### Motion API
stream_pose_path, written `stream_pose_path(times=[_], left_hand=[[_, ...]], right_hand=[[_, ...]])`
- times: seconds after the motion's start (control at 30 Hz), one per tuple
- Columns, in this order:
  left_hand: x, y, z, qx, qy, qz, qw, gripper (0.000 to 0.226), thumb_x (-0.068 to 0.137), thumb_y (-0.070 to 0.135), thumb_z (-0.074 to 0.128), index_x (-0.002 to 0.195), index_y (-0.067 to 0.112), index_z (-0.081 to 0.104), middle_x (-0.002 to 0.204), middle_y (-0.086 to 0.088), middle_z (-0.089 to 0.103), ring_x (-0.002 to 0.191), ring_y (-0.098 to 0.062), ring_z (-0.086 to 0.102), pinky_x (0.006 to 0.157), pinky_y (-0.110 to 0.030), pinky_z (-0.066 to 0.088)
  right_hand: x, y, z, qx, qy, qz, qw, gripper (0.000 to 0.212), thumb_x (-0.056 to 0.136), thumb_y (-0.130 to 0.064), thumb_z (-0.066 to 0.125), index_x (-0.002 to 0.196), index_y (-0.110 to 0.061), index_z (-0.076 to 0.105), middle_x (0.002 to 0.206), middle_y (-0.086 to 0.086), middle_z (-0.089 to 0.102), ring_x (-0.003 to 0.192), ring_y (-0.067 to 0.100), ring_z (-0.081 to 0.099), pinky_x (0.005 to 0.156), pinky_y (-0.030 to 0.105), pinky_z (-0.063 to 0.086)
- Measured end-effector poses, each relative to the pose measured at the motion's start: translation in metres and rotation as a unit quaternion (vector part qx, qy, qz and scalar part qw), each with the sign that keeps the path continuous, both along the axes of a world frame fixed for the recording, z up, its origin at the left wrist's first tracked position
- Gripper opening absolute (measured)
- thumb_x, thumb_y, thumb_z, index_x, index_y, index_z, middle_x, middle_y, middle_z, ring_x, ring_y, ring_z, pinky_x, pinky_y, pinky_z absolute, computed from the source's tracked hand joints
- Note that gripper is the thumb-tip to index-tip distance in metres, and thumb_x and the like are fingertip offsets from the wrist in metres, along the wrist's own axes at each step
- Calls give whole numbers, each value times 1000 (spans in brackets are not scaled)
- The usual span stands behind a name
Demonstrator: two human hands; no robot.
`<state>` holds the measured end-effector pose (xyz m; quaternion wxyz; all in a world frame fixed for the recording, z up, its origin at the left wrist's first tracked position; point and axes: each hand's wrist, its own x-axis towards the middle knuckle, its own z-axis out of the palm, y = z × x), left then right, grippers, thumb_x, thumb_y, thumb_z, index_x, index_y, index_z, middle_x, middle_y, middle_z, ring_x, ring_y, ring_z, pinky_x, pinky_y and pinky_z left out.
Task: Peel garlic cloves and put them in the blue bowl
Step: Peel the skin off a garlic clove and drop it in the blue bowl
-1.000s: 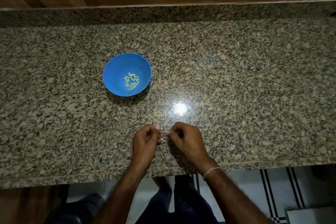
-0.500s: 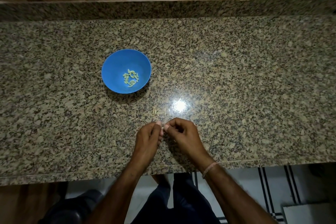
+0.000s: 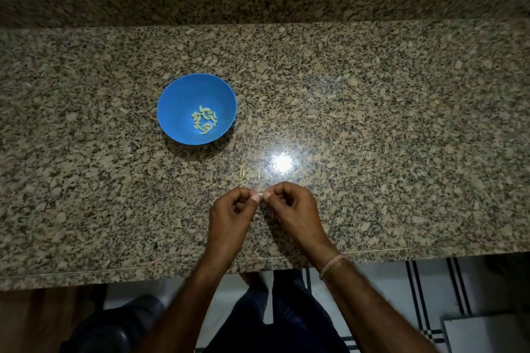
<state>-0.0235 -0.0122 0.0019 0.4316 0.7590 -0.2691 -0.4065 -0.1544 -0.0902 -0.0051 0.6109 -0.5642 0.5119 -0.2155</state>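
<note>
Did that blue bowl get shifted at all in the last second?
No. The blue bowl keeps the same spacing from the counter's back edge and the pale scraps; only the camera shifted.

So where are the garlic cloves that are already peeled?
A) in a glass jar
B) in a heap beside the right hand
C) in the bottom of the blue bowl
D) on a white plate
C: a cluster of pale peeled cloves lies in the bottom of the blue bowl, while the left hand and right hand pinch one more clove.
</note>
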Motion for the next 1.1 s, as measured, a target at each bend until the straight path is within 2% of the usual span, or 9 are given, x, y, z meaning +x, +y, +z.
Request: stream_pose_path(times=[0.37, 0.57, 0.67, 0.73, 0.8, 0.87, 0.93, 1.0, 1.1], left_hand=[[7, -4, 8, 4, -44, -15, 999, 8, 89, 15, 75, 84, 21, 77, 77, 3, 74, 73, -16, 69, 66, -28, 54], [6, -5, 7, 5, 110, 38, 993, 16, 93, 9, 71, 79, 13, 77, 74, -25, 64, 66, -21, 52, 60, -31, 43], [3, -8, 3, 29, 275, 117, 954, 17, 96, 7, 67, 82, 12, 76, 71, -7, 64, 66, -15, 52, 56, -24, 42], [1, -7, 2, 48, 304, 139, 941, 15, 96, 9, 67, 83, 11, 75, 71, -4, 65, 64, -13, 53, 54, -23, 43], [-1, -4, -1, 83, 135, 64, 985, 23, 96, 18, 67, 74, 14, 71, 64, -4, 63, 56, -17, 51, 52, -31, 41], [-4, -1, -5, 113, -83, -9, 990, 24, 93, 24, 67, 70, 16, 66, 63, -2, 64, 57, -23, 57, 56, -35, 47], [-7, -2, 0, 80, -124, -10, 989, 9, 92, 16, 67, 84, 19, 66, 77, 3, 67, 68, -15, 63, 62, -31, 51], [-10, -2, 4, 25, -122, -19, 992, 17, 93, 5, 64, 99, 20, 67, 96, 8, 67, 80, -4, 63, 66, -15, 49], [-11, -3, 9, -42, -115, -37, 992, 17, 98, 8, 66, 107, 19, 74, 104, 14, 71, 97, 3, 65, 77, -11, 51]], right_hand=[[-3, -2, -1, -42, 14, 35, 998, 5, 94, -16, 75, 89, -14, 77, 83, -2, 75, 81, 16, 72, 78, 34, 60], [-4, -2, 0, -45, -2, 36, 998, 3, 94, -15, 75, 92, -15, 77, 85, -2, 76, 83, 16, 73, 79, 36, 61], [-5, -2, 1, -35, -22, 26, 999, 3, 95, -14, 74, 93, -15, 77, 87, 0, 77, 86, 18, 73, 81, 33, 60], [-7, -2, 2, -29, -31, 21, 999, 4, 95, -15, 74, 94, -14, 77, 88, 1, 77, 88, 18, 73, 84, 34, 60], [-9, -2, 4, -23, -30, 11, 999, 4, 95, -16, 74, 94, -14, 77, 89, 0, 77, 90, 17, 73, 85, 33, 60], [-10, -3, 4, -14, -23, 3, 1000, 5, 95, -17, 74, 93, -14, 77, 89, -1, 77, 89, 16, 73, 86, 34, 60], [-10, -4, 4, -9, -15, 0, 1000, 6, 95, -19, 74, 92, -15, 77, 87, -1, 77, 87, 17, 73, 85, 37, 61], [-10, -5, 3, 1, -3, -2, 1000, 8, 95, -22, 75, 90, -16, 77, 86, 0, 77, 86, 21, 73, 85, 44, 61], [-11, -5, 1, 15, -1, 5, 1000, 11, 94, -26, 74, 91, -16, 78, 87, 3, 77, 88, 26, 73, 87, 52, 60]])
